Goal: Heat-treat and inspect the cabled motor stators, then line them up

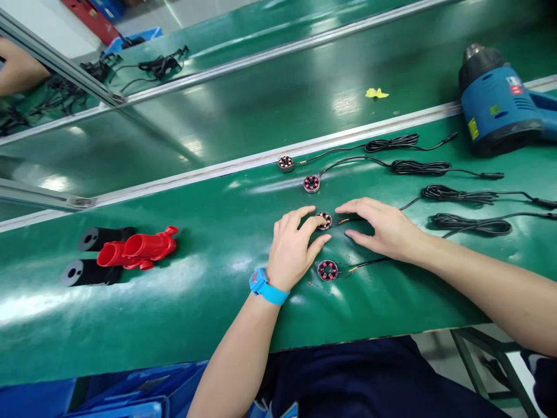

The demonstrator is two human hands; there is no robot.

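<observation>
Firstly, bench edges: the green bench [174,325] ended near the person's dark clothing [348,377]; a pale metal strip [209,177] ran along its far side.
Open room: a broad stretch of green lay between the left hand [293,247] and the red plastic parts [150,248] with their black cylinders [96,271]; rightward, coiled black cables [461,194] and a blue heat gun [505,104] took up space.
Copper-wound ring: it sat on the bench at the left fingertips, partly covered; copper coils showed in a small round rim, with thin coloured leads running to a black lead [357,220].
Neighbouring rings: a second copper ring [285,163] and a pink-red one [311,183] lay farther off; another pink-red ring [328,263] lay nearer the person.
Left hand: palm down, fingers spread and unclenched, index fingertip over the ring; whether it pressed, I cannot tell; a blue watch [266,285] circled the wrist.
Right hand [387,229]: thumb and fingers parted, grasping nothing, around the lead without visible contact; the forearm slanted in from the right.
</observation>
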